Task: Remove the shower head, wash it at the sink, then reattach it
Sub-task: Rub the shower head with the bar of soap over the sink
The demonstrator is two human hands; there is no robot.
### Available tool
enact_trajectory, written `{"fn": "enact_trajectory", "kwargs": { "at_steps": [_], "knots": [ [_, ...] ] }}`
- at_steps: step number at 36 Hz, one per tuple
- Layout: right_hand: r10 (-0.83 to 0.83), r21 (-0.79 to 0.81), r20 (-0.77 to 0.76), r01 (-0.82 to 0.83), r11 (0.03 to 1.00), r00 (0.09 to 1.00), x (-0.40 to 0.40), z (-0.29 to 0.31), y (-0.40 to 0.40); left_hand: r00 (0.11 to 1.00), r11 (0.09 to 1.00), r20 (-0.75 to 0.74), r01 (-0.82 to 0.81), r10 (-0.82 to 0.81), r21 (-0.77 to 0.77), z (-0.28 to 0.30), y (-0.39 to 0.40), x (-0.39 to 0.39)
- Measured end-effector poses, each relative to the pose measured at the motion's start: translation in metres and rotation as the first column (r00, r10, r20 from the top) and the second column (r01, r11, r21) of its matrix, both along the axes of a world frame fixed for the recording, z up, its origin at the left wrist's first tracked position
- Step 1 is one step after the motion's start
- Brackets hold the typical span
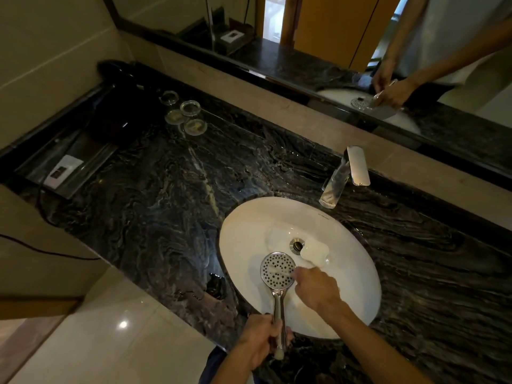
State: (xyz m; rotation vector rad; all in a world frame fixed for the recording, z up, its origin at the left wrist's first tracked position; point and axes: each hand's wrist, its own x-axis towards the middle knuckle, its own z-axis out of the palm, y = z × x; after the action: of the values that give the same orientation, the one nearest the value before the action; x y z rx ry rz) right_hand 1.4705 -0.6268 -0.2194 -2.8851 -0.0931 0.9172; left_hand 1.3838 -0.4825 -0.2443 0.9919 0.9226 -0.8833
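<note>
A chrome shower head [278, 269] with a round perforated face is held over the white oval sink [243, 245], face up. My left hand [261, 338] grips its handle near the sink's front rim. My right hand [317, 289] is closed on a thin white brush [277, 271] whose tip lies across the spray face. The brush looks like a toothbrush, though it is small and blurred.
A white bar of soap [314, 252] lies in the basin beside the drain [297, 245]. The chrome faucet [343, 176] stands behind the sink. Glass dishes [188, 115] and a black hair dryer [119, 106] sit at the far left of the dark marble counter [166, 195]. A mirror [360, 37] runs along the back.
</note>
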Motion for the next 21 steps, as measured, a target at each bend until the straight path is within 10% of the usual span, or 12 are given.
{"fn": "enact_trajectory", "kwargs": {
  "at_steps": [21],
  "knots": [
    [0.037,-0.012,-0.046,-0.038,0.999,0.998,-0.006,0.003,0.006,1.000,1.000,-0.001,0.001,-0.001,0.012,0.001,0.002,-0.002]
  ]
}}
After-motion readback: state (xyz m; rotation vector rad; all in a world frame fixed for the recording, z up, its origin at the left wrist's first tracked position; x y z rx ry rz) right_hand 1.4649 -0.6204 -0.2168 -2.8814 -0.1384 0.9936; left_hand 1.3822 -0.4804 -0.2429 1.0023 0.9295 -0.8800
